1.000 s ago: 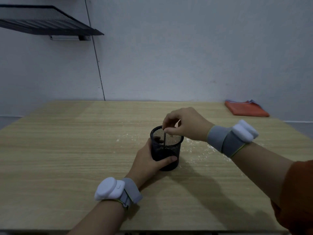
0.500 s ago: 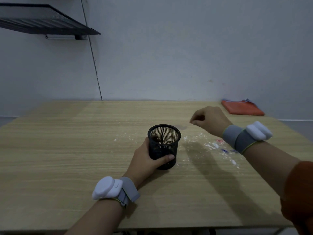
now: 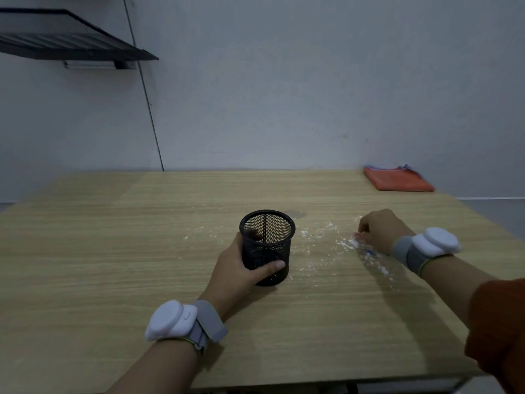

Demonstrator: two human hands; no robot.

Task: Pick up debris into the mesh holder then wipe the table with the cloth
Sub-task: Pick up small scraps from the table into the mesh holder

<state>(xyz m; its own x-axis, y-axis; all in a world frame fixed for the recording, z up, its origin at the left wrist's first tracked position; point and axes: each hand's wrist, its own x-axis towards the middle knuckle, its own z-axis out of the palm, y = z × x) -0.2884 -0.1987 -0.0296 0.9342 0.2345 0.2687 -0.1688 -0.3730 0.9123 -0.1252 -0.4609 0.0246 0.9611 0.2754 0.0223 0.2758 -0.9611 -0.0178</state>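
A black mesh holder [image 3: 267, 245] stands upright near the middle of the wooden table [image 3: 113, 251]. My left hand [image 3: 235, 268] grips its near side, thumb across the front. To its right, my right hand [image 3: 380, 230] is down on the table, its fingers curled onto a small red piece of debris [image 3: 356, 236]. A small blue piece [image 3: 370, 252] lies just under that wrist. White crumbs [image 3: 312, 234] are scattered between the holder and my right hand. A folded orange cloth [image 3: 397, 180] lies at the table's far right corner.
A black wire shelf [image 3: 71, 38] hangs on the wall at the upper left, well above the table. The wall runs along the table's far edge. More white specks [image 3: 383, 270] trail toward the near right.
My right hand left the holder's mouth, swung right, and dropped to the table at the debris. My left hand and the holder stayed put.
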